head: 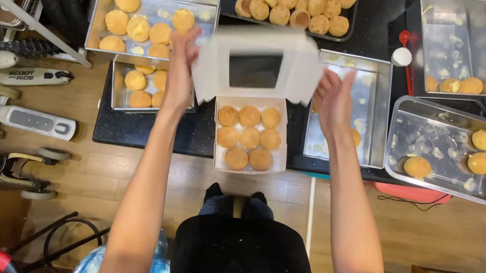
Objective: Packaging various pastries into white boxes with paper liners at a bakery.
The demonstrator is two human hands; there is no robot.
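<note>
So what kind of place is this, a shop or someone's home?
Probably a home doing small-batch baking, not a shop: metal trays of round buns crowd a dark counter, a white window box holds nine, and scooters are parked on the wood floor.

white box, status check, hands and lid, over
Left hand and right hand open, either side of the windowed lid, blurred. White box holds eight buns. Nothing blocking.

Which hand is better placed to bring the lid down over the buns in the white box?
Probably the left hand: it touches the left edge of the raised lid, while the right hand sits open just off the right edge. It is nearly even, though; both flank the box.
</note>
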